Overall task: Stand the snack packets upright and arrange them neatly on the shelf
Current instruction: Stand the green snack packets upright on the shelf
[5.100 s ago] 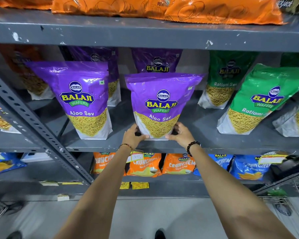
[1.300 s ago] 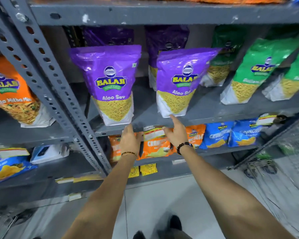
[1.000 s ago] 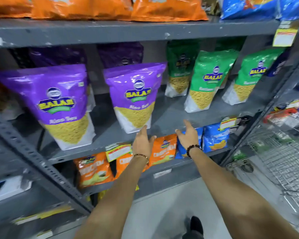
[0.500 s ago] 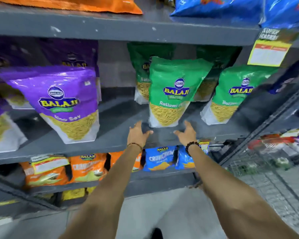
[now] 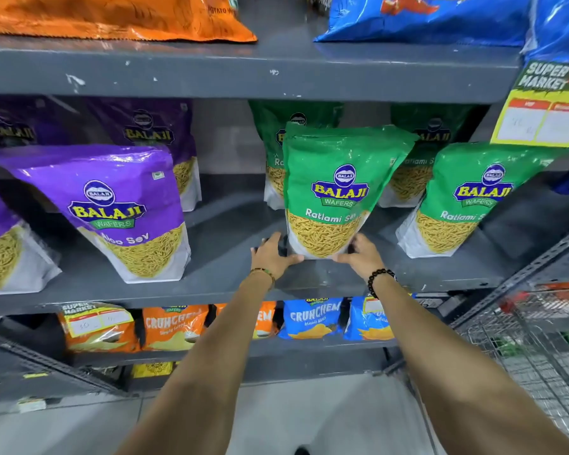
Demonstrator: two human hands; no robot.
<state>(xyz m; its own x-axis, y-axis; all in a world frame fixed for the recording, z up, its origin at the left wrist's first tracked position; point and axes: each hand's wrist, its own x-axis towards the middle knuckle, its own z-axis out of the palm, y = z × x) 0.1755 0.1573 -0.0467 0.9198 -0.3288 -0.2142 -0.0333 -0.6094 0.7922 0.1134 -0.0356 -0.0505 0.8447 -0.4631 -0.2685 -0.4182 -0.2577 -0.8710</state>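
A green Ratlami Sev packet [image 5: 335, 188] stands upright near the front of the grey middle shelf [image 5: 230, 290]. My left hand [image 5: 271, 256] grips its lower left corner and my right hand [image 5: 360, 257] grips its lower right corner. A second green packet [image 5: 467, 198] stands to its right, leaning a little to the right. More green packets [image 5: 418, 152] stand behind. A purple Aloo Sev packet [image 5: 122, 208] leans on the left, with other purple packets [image 5: 151, 133] behind it.
The shelf above carries an orange bag [image 5: 112, 14] and blue bags [image 5: 424, 18]. A yellow price tag [image 5: 542, 116] hangs at the upper right. Orange and blue Crunchem packets [image 5: 312, 318] fill the shelf below. A wire trolley [image 5: 532, 339] stands at the right.
I have moved right from the purple packets to the green ones. Both hands, open in front of the green packet half a second ago, now hold its bottom corners.
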